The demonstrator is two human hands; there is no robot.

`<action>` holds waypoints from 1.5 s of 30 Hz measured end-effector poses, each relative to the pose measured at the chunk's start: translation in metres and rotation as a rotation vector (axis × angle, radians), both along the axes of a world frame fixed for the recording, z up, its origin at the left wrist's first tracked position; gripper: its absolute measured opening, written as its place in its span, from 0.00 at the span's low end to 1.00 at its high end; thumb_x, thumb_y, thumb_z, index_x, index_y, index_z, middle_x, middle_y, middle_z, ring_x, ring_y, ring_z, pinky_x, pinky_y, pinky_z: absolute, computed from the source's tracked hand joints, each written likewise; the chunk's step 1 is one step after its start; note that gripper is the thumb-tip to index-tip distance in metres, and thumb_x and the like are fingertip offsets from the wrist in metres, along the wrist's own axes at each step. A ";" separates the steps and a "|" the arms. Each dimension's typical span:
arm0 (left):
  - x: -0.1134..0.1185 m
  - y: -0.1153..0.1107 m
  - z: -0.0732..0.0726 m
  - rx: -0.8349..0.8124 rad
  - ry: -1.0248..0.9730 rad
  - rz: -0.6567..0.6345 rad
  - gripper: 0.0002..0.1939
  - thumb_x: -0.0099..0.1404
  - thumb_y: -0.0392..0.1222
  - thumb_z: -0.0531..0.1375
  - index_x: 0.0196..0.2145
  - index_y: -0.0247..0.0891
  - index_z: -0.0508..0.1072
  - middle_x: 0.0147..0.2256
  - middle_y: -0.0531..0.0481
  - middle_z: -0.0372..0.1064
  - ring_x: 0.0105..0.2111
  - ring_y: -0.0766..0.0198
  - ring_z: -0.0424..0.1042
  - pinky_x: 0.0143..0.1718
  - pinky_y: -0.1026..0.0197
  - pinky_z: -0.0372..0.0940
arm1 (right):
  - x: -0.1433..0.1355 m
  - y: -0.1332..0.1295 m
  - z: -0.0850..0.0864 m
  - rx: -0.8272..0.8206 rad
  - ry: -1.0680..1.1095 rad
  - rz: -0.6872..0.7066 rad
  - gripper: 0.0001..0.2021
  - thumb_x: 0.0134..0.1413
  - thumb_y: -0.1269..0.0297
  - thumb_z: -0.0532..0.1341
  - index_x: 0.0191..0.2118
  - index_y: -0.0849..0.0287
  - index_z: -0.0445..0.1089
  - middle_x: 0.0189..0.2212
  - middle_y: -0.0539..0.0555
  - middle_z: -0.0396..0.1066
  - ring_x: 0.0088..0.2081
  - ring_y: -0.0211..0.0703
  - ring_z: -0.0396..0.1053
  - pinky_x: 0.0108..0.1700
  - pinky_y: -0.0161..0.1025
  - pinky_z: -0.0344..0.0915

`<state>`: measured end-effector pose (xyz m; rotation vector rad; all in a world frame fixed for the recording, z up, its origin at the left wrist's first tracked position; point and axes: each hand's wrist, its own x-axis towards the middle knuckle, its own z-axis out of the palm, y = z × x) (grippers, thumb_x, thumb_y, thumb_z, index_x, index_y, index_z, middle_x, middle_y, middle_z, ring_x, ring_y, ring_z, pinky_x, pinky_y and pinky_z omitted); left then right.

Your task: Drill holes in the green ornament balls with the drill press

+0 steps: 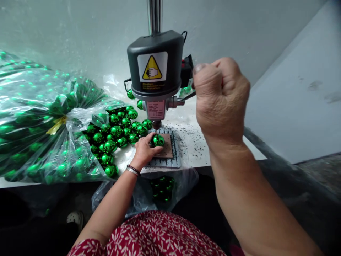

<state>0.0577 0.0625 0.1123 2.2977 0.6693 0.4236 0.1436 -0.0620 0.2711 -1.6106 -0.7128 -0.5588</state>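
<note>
A shiny green ball [159,141] sits under the bit of a drill press [154,65], and the bit appears to meet its top. My left hand [146,151] grips the ball from the left, thumb in front and fingers behind. Beneath it lies a brown board [167,147] on the grey slotted base [174,161]. Raised at the right of the machine, my right hand [220,96] is closed in a fist around the feed lever [189,96]; the lever's end is hidden inside the fist.
Loose green balls [117,131] lie left of the base beside a large tied plastic bag [53,142] full of them. Dark shavings [188,142] litter the white table [199,156]. Below its front edge, an opened plastic bag [162,188] holds more balls. A wall rises behind.
</note>
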 end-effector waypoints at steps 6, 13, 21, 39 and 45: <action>0.000 0.000 -0.008 -0.067 -0.053 0.021 0.30 0.48 0.43 0.69 0.51 0.45 0.73 0.38 0.51 0.74 0.42 0.57 0.69 0.46 0.58 0.63 | -0.004 -0.004 -0.008 0.006 -0.048 0.000 0.17 0.57 0.56 0.54 0.25 0.65 0.57 0.19 0.44 0.49 0.24 0.21 0.47 0.30 0.26 0.47; 0.000 0.001 -0.010 0.011 0.025 0.012 0.33 0.52 0.47 0.67 0.55 0.41 0.69 0.42 0.46 0.74 0.43 0.55 0.69 0.47 0.56 0.62 | -0.008 -0.010 -0.017 -0.023 -0.080 -0.034 0.16 0.56 0.57 0.54 0.25 0.66 0.59 0.19 0.44 0.47 0.23 0.21 0.45 0.28 0.25 0.49; -0.001 0.000 -0.011 0.050 0.034 0.025 0.32 0.52 0.47 0.67 0.55 0.44 0.68 0.45 0.46 0.74 0.47 0.53 0.68 0.51 0.53 0.59 | -0.012 -0.012 -0.024 -0.019 -0.107 -0.047 0.14 0.55 0.59 0.56 0.24 0.64 0.58 0.18 0.44 0.46 0.22 0.22 0.44 0.25 0.26 0.46; -0.002 -0.003 -0.011 0.053 0.019 0.026 0.27 0.52 0.47 0.67 0.51 0.46 0.71 0.44 0.48 0.75 0.46 0.51 0.69 0.49 0.52 0.59 | -0.019 -0.010 -0.053 0.026 -0.295 -0.146 0.10 0.57 0.62 0.55 0.27 0.60 0.59 0.17 0.45 0.55 0.20 0.25 0.51 0.25 0.28 0.50; -0.001 -0.002 -0.015 0.041 0.030 0.028 0.31 0.53 0.48 0.67 0.55 0.43 0.69 0.44 0.48 0.75 0.46 0.52 0.69 0.49 0.53 0.59 | -0.019 -0.011 -0.063 0.023 -0.311 -0.197 0.08 0.57 0.65 0.56 0.29 0.62 0.61 0.19 0.45 0.59 0.21 0.23 0.54 0.26 0.26 0.53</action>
